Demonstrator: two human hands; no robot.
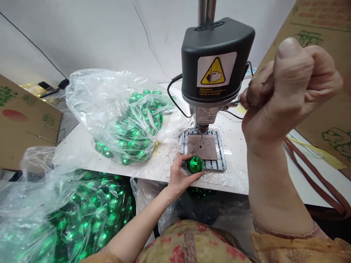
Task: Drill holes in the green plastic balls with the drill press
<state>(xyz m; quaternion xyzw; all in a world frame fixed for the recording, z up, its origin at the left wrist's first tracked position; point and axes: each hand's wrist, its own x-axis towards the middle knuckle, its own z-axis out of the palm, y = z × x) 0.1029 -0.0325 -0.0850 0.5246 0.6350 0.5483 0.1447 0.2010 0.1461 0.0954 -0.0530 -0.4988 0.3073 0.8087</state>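
Between the thumb and fingers of my left hand is a shiny green faceted ball, with a small dark spot on its top. It is at the front edge of the drill press base. A brown board with a dark hole lies on that base, under the thin bit of the black drill press. My right hand is raised at the right of the machine head, fingers curled round the feed handle; most of the handle is hidden by the hand.
A clear plastic bag of green balls lies on the white table, left of the machine. Another large bag of green balls is at lower left. Cardboard boxes stand on both sides. Dark shavings surround the base; a brown strap hangs at right.
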